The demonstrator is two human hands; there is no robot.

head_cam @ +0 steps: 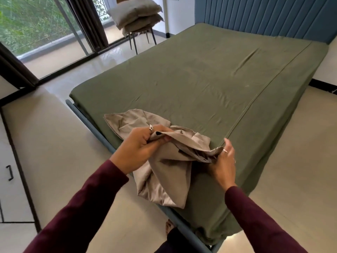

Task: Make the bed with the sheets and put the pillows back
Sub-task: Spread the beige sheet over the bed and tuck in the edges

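I see my left hand (pixel 140 143) with its grip closed tight, thumb pressed over curled fingers, pinching a hem of the beige cloth (pixel 164 161) near the bed's foot corner. My right hand (pixel 223 161) grips the same hem farther along; thumb and fingers nip the edge while the other fingers fan loosely open above it. Between the two hands the cloth is pulled into a slack, folded band, and the rest sags in soft crumpled folds over the edge of the bed (pixel 200 84), one stitched corner lying flat on the mattress. The fabric looks thin, smooth and faintly glossy. The olive green sheet (pixel 237 61) covers the mattress, mostly flat with a few shallow creases. The pillows (pixel 135 13), plump and beige, sit stacked on a chair (pixel 135 39) by the window, well apart from the bed.
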